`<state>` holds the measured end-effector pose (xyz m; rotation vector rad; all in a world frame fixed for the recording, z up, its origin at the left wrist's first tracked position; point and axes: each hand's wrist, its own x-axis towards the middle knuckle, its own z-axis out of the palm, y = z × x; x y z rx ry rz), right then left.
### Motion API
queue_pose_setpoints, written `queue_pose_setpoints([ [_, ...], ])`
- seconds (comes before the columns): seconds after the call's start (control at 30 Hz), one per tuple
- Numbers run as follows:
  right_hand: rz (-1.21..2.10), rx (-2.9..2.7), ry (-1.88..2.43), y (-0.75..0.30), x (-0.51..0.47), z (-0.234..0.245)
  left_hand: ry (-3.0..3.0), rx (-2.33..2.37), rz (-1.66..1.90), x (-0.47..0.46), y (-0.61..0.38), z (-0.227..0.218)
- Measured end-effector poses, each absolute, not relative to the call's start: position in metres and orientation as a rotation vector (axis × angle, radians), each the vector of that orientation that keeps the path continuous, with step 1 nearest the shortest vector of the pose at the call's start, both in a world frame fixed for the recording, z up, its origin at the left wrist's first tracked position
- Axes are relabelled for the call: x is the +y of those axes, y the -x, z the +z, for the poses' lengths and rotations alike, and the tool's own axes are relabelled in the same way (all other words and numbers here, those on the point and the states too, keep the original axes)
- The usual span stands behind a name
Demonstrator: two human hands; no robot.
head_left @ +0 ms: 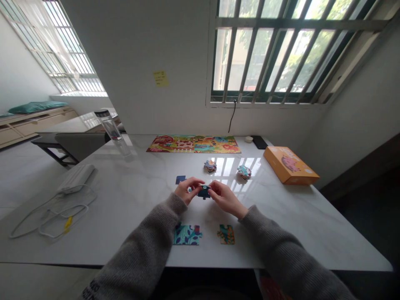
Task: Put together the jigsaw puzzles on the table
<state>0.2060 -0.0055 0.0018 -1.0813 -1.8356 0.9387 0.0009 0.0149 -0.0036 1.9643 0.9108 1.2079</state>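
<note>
An orange box (290, 164) stands on the right of the white table (125, 216), a bottle (109, 125) far left. Two piles of pieces (210, 166) sit beyond the hands. Both forearms reach forward; left hand (188, 190) and right hand (226, 198) pinch a dark puzzle piece (204, 192) between them, over the table's middle.

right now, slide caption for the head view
Left hand and right hand hold a dark puzzle piece at a white table.
</note>
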Motion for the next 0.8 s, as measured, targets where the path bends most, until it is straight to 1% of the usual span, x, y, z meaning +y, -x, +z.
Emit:
queue_pose_setpoints([
  [0.17,1.232,-1.695,1.043,-0.2013,-0.0077,-0.0013,-1.977,0.894,1.343,0.0155,-0.0019,-0.0028],
  [0.33,1.337,-1.570,1.005,-0.1996,-0.0086,-0.0001,-2.110,0.933,1.349,0.0134,-0.0023,-0.0017],
  [0.53,1.323,-1.466,1.047,-0.1997,-0.0077,0.0012,-2.498,0.976,1.294,0.0097,-0.0043,-0.0050],
  [0.67,1.268,-1.429,1.159,-0.1994,-0.0068,-0.0005,-2.612,1.000,1.260,0.0109,-0.0042,-0.0082],
  [0.8,1.288,-1.419,1.167,-0.1989,-0.0072,0.0009,-2.652,1.021,1.266,0.0115,-0.0027,-0.0078],
])
